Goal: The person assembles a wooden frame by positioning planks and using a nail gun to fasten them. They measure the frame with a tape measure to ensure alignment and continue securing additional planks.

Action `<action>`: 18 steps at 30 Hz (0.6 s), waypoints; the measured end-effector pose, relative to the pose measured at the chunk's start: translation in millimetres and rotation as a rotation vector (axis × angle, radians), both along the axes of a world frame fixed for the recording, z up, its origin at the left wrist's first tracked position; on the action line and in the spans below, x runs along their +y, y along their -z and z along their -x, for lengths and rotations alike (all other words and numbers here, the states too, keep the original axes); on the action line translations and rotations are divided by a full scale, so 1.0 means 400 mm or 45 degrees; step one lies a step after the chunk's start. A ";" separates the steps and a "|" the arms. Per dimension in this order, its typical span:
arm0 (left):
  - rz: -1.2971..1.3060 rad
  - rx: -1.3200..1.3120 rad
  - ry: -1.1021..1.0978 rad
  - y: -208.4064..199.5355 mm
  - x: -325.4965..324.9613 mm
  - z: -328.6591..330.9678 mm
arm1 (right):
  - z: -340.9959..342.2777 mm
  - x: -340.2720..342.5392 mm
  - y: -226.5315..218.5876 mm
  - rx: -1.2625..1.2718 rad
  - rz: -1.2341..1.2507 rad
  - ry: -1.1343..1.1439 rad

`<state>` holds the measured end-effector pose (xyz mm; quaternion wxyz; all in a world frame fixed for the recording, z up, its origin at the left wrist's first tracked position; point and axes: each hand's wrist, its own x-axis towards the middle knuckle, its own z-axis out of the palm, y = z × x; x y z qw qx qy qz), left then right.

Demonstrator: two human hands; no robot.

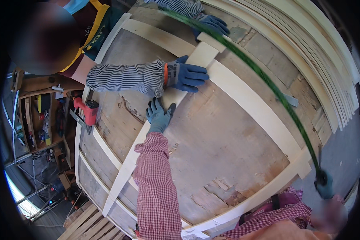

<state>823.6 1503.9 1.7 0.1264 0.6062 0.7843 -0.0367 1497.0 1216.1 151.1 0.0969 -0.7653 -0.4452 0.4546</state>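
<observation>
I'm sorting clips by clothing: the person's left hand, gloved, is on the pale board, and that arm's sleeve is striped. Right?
Not quite: the head view shows that the sleeve is checked. The left hand, gloved, is on the pale board.

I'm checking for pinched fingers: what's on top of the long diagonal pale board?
The person's left hand rests on the board; farther up lies a co-worker's blue-gloved hand. Whatever is directly beneath the gloves is covered.
</observation>
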 end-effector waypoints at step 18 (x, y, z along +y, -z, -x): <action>0.027 0.080 0.023 0.020 -0.002 0.036 | -0.147 -0.362 0.071 -0.171 0.102 -0.096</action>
